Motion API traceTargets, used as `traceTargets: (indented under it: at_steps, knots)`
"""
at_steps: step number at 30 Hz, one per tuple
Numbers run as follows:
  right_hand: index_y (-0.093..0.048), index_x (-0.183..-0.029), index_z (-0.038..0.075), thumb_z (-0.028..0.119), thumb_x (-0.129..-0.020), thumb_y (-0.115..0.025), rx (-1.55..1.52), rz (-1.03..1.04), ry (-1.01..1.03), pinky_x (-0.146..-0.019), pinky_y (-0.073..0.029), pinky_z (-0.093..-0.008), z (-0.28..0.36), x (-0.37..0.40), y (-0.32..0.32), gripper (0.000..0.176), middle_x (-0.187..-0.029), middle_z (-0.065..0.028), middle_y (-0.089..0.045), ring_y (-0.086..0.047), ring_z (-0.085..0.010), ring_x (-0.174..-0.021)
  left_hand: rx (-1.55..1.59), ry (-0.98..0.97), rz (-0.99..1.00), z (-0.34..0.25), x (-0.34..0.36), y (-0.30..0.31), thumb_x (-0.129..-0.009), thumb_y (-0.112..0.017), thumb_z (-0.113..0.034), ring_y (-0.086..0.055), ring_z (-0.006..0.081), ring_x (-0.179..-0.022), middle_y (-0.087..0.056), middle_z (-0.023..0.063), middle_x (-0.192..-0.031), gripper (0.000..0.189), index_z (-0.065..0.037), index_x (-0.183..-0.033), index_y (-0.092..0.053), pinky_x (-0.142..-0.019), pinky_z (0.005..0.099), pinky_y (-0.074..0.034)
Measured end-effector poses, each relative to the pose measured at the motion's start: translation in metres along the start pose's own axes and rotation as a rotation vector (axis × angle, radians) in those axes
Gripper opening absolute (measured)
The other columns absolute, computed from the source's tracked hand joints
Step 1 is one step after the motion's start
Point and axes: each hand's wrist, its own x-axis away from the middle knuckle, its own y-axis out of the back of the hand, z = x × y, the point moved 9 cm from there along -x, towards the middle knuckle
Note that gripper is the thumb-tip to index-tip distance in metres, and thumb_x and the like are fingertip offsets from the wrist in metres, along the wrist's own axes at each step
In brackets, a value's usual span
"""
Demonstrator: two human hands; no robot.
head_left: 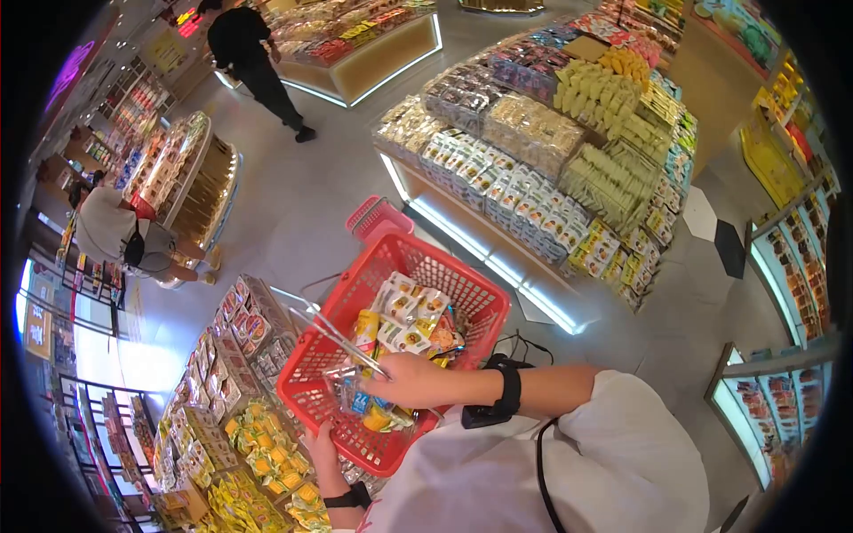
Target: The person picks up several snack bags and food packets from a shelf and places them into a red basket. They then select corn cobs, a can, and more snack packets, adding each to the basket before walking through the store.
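My right hand (409,380) is closed around thin metal handle rods (333,334) that cross over the red shopping basket (487,306). Inside the basket lie several white snack packets (410,306), a yellow package (366,327) and, below my right hand, a blue packet (359,402). My left hand (325,457) is at the basket's lower left side, its thumb up by the rim and the other fingers mostly hidden; it appears to grip the basket. A dark strap with a small device circles my right wrist, and a dark band circles the left one.
A pink basket (380,218) stands on the floor just beyond. Ahead right is a large lit display of packaged snacks (533,200); packets in yellow wrapping (271,449) fill a display close on my left. One person (253,62) walks ahead, another (120,226) bends at the left.
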Motion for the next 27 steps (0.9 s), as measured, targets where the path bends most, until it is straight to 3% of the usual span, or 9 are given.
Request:
traceTargets:
  at_steps: [2,4,7,12,15,19,27]
  knots:
    - [-0.054,-0.076,0.004,0.039,-0.092,-0.060,-0.150,0.022,-0.053,-0.052,-0.043,-0.0352,-0.002,0.003,0.035,0.040,-0.057,-0.0060,-0.051,-0.053,-0.0171,-0.052,-0.008,-0.024,0.065,-0.002,-0.020,-0.046,-0.083,-0.057,-0.005,-0.065,0.0188,-0.085,-0.066,0.0066,-0.097,0.029,0.000,-0.112,-0.059,-0.078,0.0315,-0.054]
    - [-0.050,-0.082,0.004,0.038,-0.092,-0.061,-0.395,0.051,-0.217,-0.047,-0.045,-0.0306,-0.012,0.006,0.068,0.038,-0.059,-0.0048,-0.051,-0.055,-0.0122,-0.050,-0.171,0.075,0.159,0.030,-0.046,-0.078,-0.084,-0.058,-0.004,-0.065,0.0177,-0.090,-0.068,0.0085,-0.104,0.033,0.000,-0.118,-0.059,-0.081,0.0298,-0.052]
    - [-0.048,-0.083,0.005,0.035,-0.094,-0.060,-0.528,-0.064,-0.169,-0.040,-0.042,-0.0277,-0.015,0.005,0.122,0.034,-0.058,-0.0039,-0.053,-0.054,-0.0115,-0.044,-0.331,0.063,0.283,0.003,-0.039,-0.169,-0.086,-0.058,-0.003,-0.064,0.0177,-0.096,-0.067,0.0096,-0.108,0.036,-0.001,-0.122,-0.058,-0.084,0.0307,-0.051]
    - [-0.045,-0.089,0.004,0.029,-0.097,-0.057,-0.639,-0.133,-0.135,-0.044,-0.046,-0.0264,-0.029,0.001,0.188,0.028,-0.060,-0.0048,-0.057,-0.061,-0.0140,-0.051,-0.277,0.022,0.361,0.008,-0.076,-0.262,-0.087,-0.058,-0.002,-0.064,0.0180,-0.100,-0.066,0.0104,-0.112,0.038,0.000,-0.126,-0.055,-0.086,0.0313,-0.051]
    - [-0.044,-0.091,0.004,0.026,-0.098,-0.056,-0.651,-0.246,-0.110,-0.049,-0.049,-0.0270,-0.043,-0.001,0.232,0.026,-0.063,-0.0063,-0.059,-0.063,-0.0159,-0.055,-0.253,0.009,0.395,-0.021,-0.099,-0.319,-0.086,-0.059,-0.002,-0.064,0.0169,-0.095,-0.068,0.0093,-0.106,0.035,0.001,-0.121,-0.059,-0.085,0.0302,-0.050]
    - [-0.043,-0.094,0.004,0.024,-0.098,-0.055,-0.693,-0.403,-0.127,-0.054,-0.052,-0.0279,-0.049,0.001,0.283,0.024,-0.068,-0.0075,-0.060,-0.065,-0.0180,-0.060,-0.273,-0.022,0.586,-0.039,-0.157,-0.390,-0.085,-0.060,-0.003,-0.064,0.0155,-0.091,-0.069,0.0088,-0.099,0.030,0.002,-0.114,-0.064,-0.083,0.0290,-0.049]
    - [-0.042,-0.100,0.002,0.024,-0.096,-0.059,-0.697,-0.714,-0.266,-0.060,-0.056,-0.0299,-0.083,-0.044,0.331,0.028,-0.078,-0.0104,-0.062,-0.067,-0.0191,-0.068,-0.440,-0.304,0.821,-0.104,-0.279,-0.512,-0.084,-0.061,-0.007,-0.064,0.0164,-0.087,-0.070,0.0123,-0.095,0.031,0.004,-0.112,-0.064,-0.080,0.0314,-0.049]
